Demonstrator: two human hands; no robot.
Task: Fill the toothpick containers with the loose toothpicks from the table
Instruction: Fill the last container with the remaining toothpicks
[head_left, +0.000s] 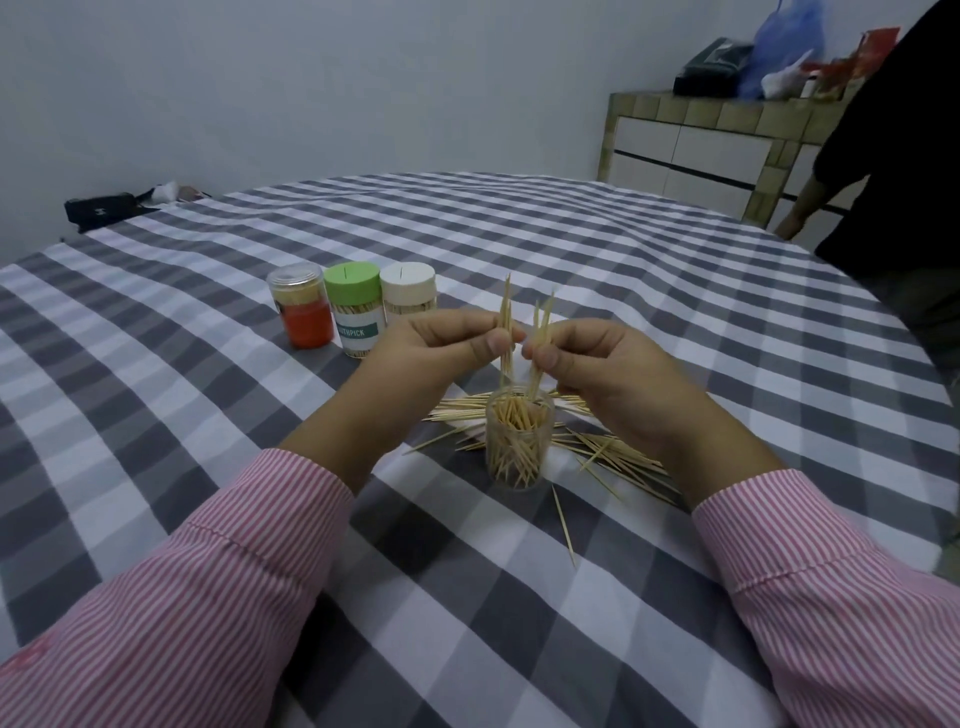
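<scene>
An open clear container, partly full of toothpicks, stands on the checked tablecloth. Directly above it my left hand pinches a small upright bunch of toothpicks. My right hand pinches a second upright bunch, whose lower tips reach into the container's mouth. Loose toothpicks lie scattered around and behind the container, mostly to its right. Three capped containers stand behind my left hand: an orange one, a green-lidded one and a white-lidded one.
A single toothpick lies nearer to me, right of the container. A person in black stands at the table's far right edge. A black bag lies at the far left. A tiled cabinet stands behind.
</scene>
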